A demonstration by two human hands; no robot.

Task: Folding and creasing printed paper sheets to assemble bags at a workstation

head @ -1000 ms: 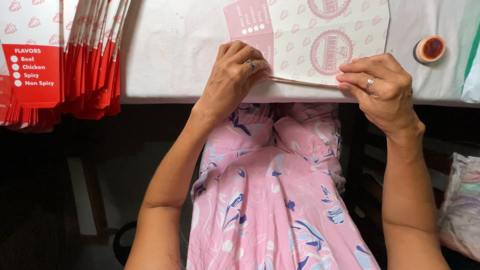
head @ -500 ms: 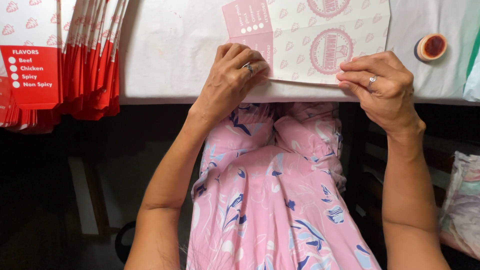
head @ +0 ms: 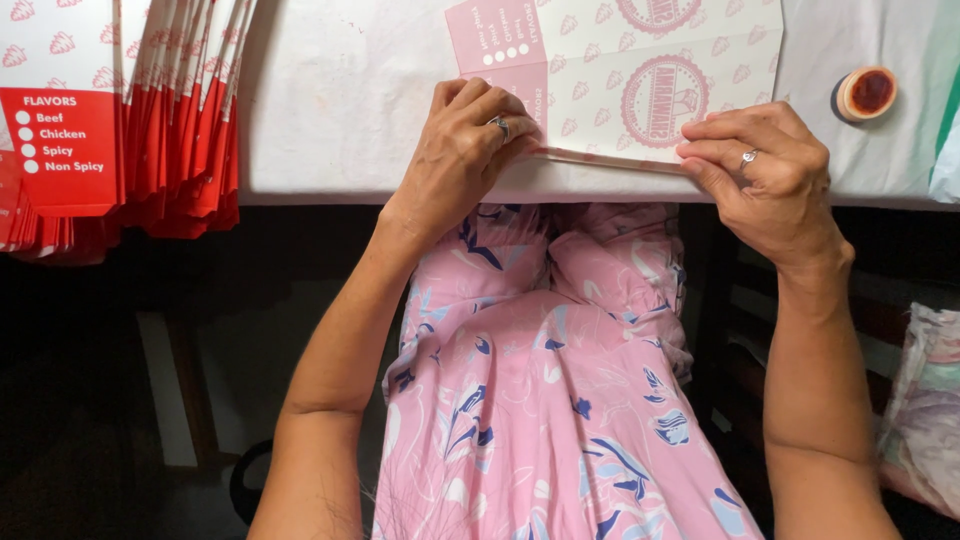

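Observation:
A flat pink-and-white printed paper box blank (head: 620,85) lies on the white table (head: 340,110) near its front edge. My left hand (head: 465,145) presses its fingers down on the blank's lower left part, a ring on one finger. At the blank's lower right corner, my right hand (head: 765,175) pinches the folded bottom edge, also wearing a ring. Both hands rest at the table's edge above my lap in pink patterned cloth (head: 560,400).
A fanned stack of red-and-white printed box blanks (head: 120,120) hangs over the table's left front edge. A small round open pot with red contents (head: 865,92) stands at the right. A bundle of pale cloth (head: 925,400) sits low at the far right.
Both hands stay on the blank's lower edge; my left hand's fingers have shifted slightly along the fold. Nothing else has moved.

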